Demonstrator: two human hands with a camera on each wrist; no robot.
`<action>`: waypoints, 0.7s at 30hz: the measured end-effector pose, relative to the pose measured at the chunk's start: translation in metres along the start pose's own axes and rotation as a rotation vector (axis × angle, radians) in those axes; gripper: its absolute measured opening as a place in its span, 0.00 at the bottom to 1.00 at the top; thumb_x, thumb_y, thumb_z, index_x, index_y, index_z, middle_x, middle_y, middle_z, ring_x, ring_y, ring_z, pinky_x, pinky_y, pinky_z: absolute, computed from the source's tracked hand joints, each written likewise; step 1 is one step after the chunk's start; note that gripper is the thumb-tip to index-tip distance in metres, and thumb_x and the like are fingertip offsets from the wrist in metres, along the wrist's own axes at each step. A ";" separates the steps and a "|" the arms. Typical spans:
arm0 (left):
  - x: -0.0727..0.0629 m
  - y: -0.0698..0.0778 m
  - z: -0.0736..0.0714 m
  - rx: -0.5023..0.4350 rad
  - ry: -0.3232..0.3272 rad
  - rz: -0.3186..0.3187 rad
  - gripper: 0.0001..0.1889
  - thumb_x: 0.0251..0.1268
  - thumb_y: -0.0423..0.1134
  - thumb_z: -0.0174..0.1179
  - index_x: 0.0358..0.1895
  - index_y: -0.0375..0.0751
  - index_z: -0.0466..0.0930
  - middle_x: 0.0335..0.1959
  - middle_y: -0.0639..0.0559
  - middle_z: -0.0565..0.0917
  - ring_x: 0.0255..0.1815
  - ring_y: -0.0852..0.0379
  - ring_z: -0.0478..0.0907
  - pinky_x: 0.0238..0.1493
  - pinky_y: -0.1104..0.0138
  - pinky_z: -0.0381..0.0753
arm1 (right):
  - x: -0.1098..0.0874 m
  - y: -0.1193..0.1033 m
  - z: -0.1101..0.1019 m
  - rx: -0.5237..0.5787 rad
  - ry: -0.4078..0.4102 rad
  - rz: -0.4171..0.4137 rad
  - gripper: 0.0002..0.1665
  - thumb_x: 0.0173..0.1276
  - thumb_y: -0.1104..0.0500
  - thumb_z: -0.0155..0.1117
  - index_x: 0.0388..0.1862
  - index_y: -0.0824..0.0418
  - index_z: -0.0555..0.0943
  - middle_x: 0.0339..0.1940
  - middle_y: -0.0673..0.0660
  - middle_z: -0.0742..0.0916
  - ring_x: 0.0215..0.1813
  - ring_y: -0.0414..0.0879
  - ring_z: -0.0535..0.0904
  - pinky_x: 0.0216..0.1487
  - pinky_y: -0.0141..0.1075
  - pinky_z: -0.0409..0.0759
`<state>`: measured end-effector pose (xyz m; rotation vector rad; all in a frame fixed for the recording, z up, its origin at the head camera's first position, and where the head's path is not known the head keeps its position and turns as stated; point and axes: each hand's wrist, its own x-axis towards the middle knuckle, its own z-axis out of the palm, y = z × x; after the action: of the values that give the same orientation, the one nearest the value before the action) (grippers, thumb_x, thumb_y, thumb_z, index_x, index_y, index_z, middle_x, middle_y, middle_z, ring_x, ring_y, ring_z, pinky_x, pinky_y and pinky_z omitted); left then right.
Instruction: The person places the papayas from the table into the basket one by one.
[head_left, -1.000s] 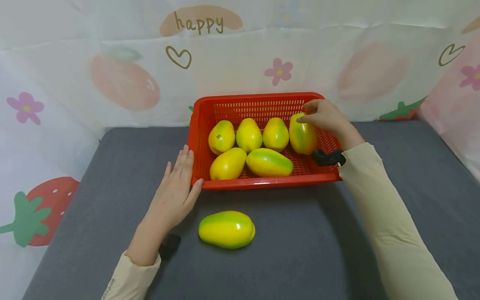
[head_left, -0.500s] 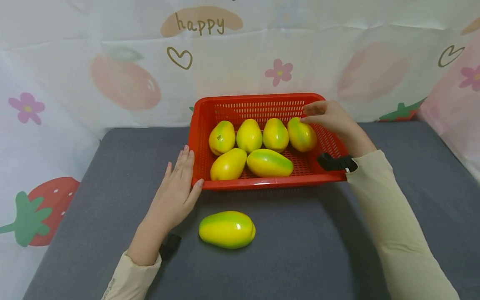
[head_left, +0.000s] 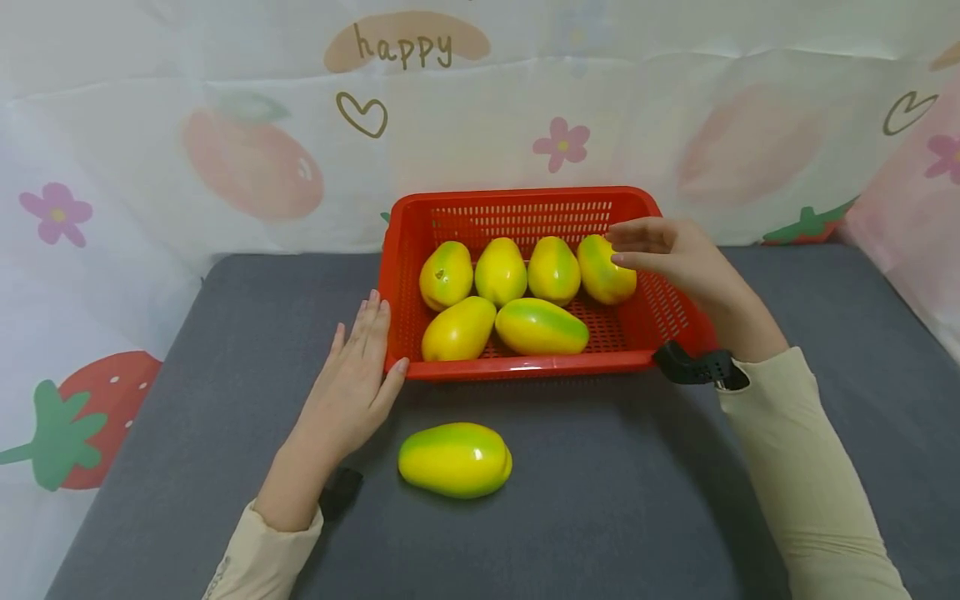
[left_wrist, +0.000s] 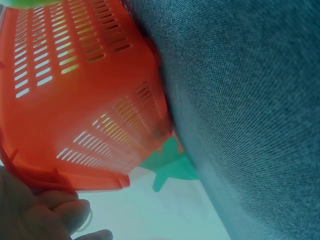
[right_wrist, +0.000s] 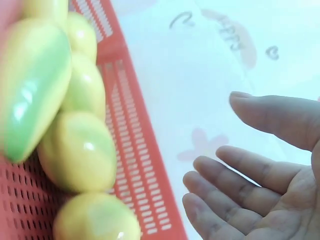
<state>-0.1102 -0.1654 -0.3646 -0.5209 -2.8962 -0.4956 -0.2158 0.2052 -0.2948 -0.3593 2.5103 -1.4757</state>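
Observation:
A red plastic basket (head_left: 525,365) holds several yellow-green mangoes, a row along the back and two in front. My left hand (head_left: 341,387) lies with straight fingers against the basket's left side, its thumb at the front corner; in the left wrist view its fingertips (left_wrist: 75,212) are at the rim. My right hand (head_left: 693,267) is over the basket's right end, fingers extended and apart, holding nothing. It overlaps the rightmost mango (head_left: 603,271) in the head view, while the right wrist view has a gap between the fingers (right_wrist: 235,185) and the fruit. One mango (head_left: 455,460) lies outside, in front of the basket.
The basket stands on a grey cloth-covered table (head_left: 585,517), close to a printed white curtain (head_left: 480,125) at the back. A black strap (head_left: 693,367) is on the right wrist, and a dark device (head_left: 341,492) is under the left one.
My right hand has let go of the rightmost mango, which has tipped down into the back row, and has drawn back to the right and toward me. The left hand stays put.

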 end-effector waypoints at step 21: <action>-0.001 -0.001 -0.001 0.002 0.002 0.005 0.38 0.72 0.50 0.44 0.75 0.34 0.38 0.76 0.42 0.41 0.76 0.46 0.40 0.70 0.45 0.42 | -0.049 -0.002 0.043 0.199 -0.087 -0.236 0.23 0.66 0.63 0.61 0.60 0.68 0.74 0.55 0.56 0.81 0.56 0.45 0.77 0.51 0.32 0.78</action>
<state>-0.1099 -0.1671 -0.3644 -0.5276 -2.8925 -0.4916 -0.1564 0.1835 -0.3107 -0.6878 2.2916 -1.7368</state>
